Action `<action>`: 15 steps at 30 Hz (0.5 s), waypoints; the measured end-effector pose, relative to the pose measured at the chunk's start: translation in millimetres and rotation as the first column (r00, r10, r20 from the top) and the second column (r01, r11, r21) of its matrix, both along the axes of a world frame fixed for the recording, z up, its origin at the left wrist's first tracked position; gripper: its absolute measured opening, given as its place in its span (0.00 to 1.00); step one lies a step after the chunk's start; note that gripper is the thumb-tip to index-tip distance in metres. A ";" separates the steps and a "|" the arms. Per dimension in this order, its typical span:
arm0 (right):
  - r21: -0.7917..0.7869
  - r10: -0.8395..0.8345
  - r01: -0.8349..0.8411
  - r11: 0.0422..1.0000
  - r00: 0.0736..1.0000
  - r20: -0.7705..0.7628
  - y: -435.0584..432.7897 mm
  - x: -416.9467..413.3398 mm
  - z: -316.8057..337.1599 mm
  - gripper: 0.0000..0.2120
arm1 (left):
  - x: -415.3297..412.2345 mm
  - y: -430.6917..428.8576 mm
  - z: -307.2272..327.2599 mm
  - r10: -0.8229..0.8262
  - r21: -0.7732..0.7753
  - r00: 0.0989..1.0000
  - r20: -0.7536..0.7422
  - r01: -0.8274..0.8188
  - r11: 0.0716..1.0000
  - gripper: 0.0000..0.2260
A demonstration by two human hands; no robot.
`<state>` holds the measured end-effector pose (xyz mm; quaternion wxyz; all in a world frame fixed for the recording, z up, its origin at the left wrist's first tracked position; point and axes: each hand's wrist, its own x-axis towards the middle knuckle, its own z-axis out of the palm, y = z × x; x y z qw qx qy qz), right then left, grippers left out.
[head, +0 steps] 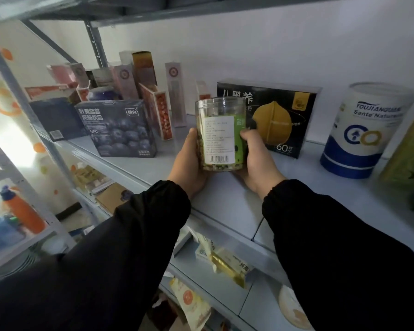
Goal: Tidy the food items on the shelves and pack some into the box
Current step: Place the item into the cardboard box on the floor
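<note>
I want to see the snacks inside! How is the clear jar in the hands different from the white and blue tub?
The clear plastic jar is see-through, with small bits showing; the white and blue round tub hides its contents. The jar is held by the left hand and right hand; the tub stands untouched on the grey shelf. Both are upright cylinders.

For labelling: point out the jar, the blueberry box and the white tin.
jar (219, 137): head view, on its white label.
blueberry box (121, 130): head view, on its front face.
white tin (366, 130): head view, on its side wall.
</note>
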<state>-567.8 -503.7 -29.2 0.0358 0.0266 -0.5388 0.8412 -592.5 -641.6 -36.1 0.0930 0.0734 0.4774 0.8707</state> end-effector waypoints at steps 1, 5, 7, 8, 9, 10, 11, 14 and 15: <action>0.013 0.004 -0.004 1.000 1.000 -0.022 -0.8 0.6 1.2 0.27 | 1.6 -0.4 -0.2 -0.015 -0.003 1.000 -0.026 0.015 1.000 0.27; 0.060 0.016 -0.010 0.998 0.996 -0.092 0.5 1.6 1.8 0.36 | 8.8 -0.1 2.2 -0.097 -0.061 0.992 -0.085 0.092 0.994 0.25; 0.087 0.019 -0.009 0.996 0.993 -0.118 4.0 3.4 2.0 0.35 | 6.9 -0.7 0.7 -0.104 -0.062 0.990 -0.093 0.099 0.993 0.23; 0.092 0.014 -0.003 0.996 0.992 -0.123 5.1 5.0 3.0 0.34 | 7.0 -1.0 0.8 -0.098 -0.062 0.991 -0.089 0.093 0.994 0.23; 0.088 0.008 0.003 0.996 0.992 -0.129 5.1 6.6 4.2 0.33 | 6.7 -1.4 1.2 -0.090 -0.064 0.993 -0.080 0.085 0.994 0.23; 0.075 -0.002 0.012 0.997 0.991 -0.137 4.4 8.4 5.9 0.32 | 5.8 -1.5 1.6 -0.086 -0.064 0.994 -0.070 0.082 0.995 0.24; 0.065 -0.018 0.027 0.998 0.989 -0.147 3.6 9.7 7.3 0.31 | 4.3 -1.3 1.7 -0.095 -0.062 0.993 -0.067 0.091 0.994 0.25; 0.030 -0.052 0.057 0.998 0.986 -0.156 2.8 10.1 8.8 0.28 | -2.2 0.0 -0.3 -0.129 -0.062 0.989 -0.066 0.125 0.990 0.27; 0.025 -0.055 0.059 0.998 0.988 -0.146 3.4 10.3 9.0 0.29 | -5.0 0.2 -1.9 -0.126 -0.065 0.990 -0.057 0.122 0.990 0.27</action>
